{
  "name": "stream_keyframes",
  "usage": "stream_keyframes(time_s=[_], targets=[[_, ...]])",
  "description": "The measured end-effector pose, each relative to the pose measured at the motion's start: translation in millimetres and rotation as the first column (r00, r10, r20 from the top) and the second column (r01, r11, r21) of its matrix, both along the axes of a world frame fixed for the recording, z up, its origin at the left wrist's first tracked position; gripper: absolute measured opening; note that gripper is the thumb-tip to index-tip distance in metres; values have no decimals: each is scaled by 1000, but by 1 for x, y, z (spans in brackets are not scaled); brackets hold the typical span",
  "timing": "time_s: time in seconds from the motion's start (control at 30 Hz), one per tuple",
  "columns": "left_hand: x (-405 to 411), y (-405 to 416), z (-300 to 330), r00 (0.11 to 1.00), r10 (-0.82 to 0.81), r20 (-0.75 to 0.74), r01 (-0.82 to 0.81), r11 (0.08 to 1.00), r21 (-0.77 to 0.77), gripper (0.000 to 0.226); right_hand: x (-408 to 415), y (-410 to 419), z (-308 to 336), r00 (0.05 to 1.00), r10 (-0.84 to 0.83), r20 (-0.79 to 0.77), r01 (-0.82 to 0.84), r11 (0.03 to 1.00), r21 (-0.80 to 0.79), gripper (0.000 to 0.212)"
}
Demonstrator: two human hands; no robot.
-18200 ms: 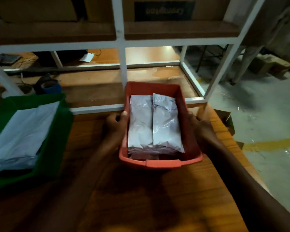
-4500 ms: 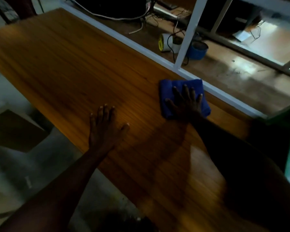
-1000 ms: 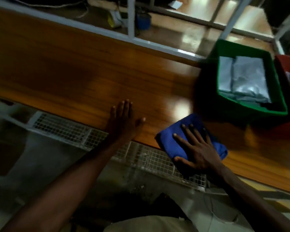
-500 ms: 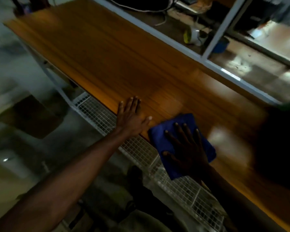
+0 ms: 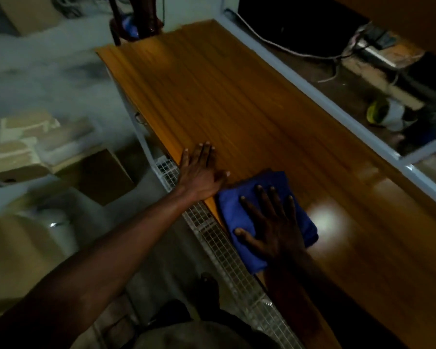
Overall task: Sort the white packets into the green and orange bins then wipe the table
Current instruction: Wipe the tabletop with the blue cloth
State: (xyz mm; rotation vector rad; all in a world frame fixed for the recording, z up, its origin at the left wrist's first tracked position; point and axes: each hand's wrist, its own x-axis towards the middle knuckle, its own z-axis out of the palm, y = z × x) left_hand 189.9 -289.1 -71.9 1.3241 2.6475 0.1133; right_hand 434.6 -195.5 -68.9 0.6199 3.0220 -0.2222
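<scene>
One blue cloth [image 5: 259, 212] flat under right hand [image 5: 275, 227].

Both arms are bare, with no sleeves. The left hand [image 5: 202, 172] and right hand [image 5: 275, 222] wear no gloves, rings or watch. Short pale fingernails [image 5: 258, 186] show. Some dim, greyish clothing [image 5: 186, 333] shows at the bottom.

Dim room from my feed: grey concrete floor [image 5: 48, 79] w/ brown cardboard boxes [image 5: 103, 175] at left, white wire-mesh shelf [image 5: 227, 260] under front edge, white cable [image 5: 282, 46] behind.
</scene>
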Motion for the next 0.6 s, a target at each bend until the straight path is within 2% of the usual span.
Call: stream_keyframes(time_s=[0.23,0.43,0.6], targets=[[-114,-9,-4,994,96,55,-99,994,46,86,-131,2,-2,997,72,-34,-72,997,0,81],[-238,-19,-9,987,150,52,-155,983,95,89,-252,-3,-2,997,71,-32,-71,997,-5,83],[-333,-31,-12,991,129,29,-131,987,89,90,-351,-13,-2,998,46,-40,-47,999,-17,93]])
